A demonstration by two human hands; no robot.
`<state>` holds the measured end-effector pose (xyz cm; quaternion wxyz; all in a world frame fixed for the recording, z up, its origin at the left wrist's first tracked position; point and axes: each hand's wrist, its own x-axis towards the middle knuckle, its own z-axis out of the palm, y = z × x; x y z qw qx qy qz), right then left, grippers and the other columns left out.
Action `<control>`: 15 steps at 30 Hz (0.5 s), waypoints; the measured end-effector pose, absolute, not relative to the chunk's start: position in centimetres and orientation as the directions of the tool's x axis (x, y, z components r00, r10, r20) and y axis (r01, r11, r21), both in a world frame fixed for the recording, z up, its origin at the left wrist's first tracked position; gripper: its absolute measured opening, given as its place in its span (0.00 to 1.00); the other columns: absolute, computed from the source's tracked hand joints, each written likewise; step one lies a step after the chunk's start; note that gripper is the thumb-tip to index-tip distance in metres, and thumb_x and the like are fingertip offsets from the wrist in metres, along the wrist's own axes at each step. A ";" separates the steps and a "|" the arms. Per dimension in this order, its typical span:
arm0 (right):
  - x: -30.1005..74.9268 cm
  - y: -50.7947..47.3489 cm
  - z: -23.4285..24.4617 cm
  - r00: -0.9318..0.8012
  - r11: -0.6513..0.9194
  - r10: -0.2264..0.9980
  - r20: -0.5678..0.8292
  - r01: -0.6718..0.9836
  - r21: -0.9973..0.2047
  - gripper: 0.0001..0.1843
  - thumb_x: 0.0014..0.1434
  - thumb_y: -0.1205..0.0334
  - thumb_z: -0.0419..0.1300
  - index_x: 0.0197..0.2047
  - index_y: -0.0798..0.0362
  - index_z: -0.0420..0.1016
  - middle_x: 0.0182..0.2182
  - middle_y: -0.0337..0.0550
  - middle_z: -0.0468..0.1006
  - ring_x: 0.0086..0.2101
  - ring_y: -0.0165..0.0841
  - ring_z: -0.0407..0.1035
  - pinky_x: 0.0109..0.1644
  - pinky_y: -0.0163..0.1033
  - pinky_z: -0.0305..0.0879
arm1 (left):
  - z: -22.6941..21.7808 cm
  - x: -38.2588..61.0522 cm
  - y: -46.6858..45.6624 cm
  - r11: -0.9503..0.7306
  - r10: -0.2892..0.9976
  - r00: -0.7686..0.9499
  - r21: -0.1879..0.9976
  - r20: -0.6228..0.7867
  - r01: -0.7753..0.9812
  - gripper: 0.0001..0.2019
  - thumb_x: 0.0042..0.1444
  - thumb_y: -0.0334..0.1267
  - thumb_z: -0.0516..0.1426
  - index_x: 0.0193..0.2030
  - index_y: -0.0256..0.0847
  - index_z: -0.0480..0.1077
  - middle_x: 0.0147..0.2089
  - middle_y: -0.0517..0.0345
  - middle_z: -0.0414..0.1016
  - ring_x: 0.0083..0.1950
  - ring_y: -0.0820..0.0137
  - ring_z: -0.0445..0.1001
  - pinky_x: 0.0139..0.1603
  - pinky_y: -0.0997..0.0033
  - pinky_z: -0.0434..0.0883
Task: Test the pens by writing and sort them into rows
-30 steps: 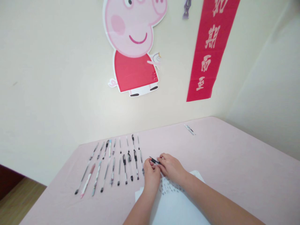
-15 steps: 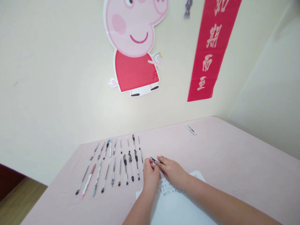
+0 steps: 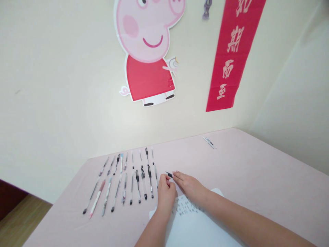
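Close together over the top of a white paper sheet (image 3: 197, 230) are my two hands. Between their fingertips shows a slim black pen part (image 3: 169, 174), its pointed end toward the upper left. My left hand (image 3: 166, 188) is closed, thumb and index finger pinched against this pen; its other fingers are curled. The fingers of my right hand (image 3: 189, 185) are pressed together over the pen's other end, which they hide. Rows of small handwriting (image 3: 187, 207) show on the paper below the hands.
Left of my hands, several pens (image 3: 138, 185) lie in two rows on the pink tablecloth (image 3: 257, 171). A clear packet-like item with a dark strip (image 3: 209, 142) lies near the wall. A pig cutout (image 3: 150, 77) and a red banner (image 3: 226, 65) hang above.
The right fingers have shifted slightly along the pen, and more of its black part shows between the hands. The paper's top edge has moved slightly. The pens in rows stay put.
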<state>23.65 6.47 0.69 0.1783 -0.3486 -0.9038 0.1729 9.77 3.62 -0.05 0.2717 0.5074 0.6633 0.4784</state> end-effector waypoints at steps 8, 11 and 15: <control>24.0 7.2 0.9 -0.639 0.646 0.742 0.203 0.601 -0.470 0.24 0.59 0.71 0.48 0.58 0.55 0.65 0.61 0.48 0.59 0.59 0.36 0.56 0.62 0.42 0.54 | -0.1 9.7 3.5 0.030 0.938 -0.322 0.898 0.125 0.438 0.10 0.44 0.22 0.49 0.30 0.42 0.57 0.22 0.68 0.54 0.25 0.73 0.59 0.29 0.74 0.56; 24.4 8.2 0.9 -0.619 0.630 0.763 0.186 0.646 -0.431 0.25 0.57 0.73 0.48 0.58 0.59 0.64 0.61 0.52 0.59 0.59 0.36 0.56 0.62 0.42 0.54 | -0.1 9.8 3.6 0.045 0.939 -0.327 0.898 0.111 0.437 0.10 0.44 0.22 0.48 0.30 0.42 0.57 0.22 0.68 0.54 0.25 0.73 0.59 0.29 0.74 0.56; 24.4 8.7 0.7 -0.640 0.670 0.734 0.225 0.633 -0.387 0.25 0.57 0.74 0.48 0.58 0.58 0.65 0.59 0.51 0.62 0.58 0.35 0.58 0.61 0.42 0.56 | 0.0 9.8 3.5 0.042 0.940 -0.322 0.901 0.111 0.433 0.10 0.44 0.22 0.48 0.30 0.42 0.57 0.22 0.68 0.54 0.25 0.73 0.59 0.29 0.74 0.56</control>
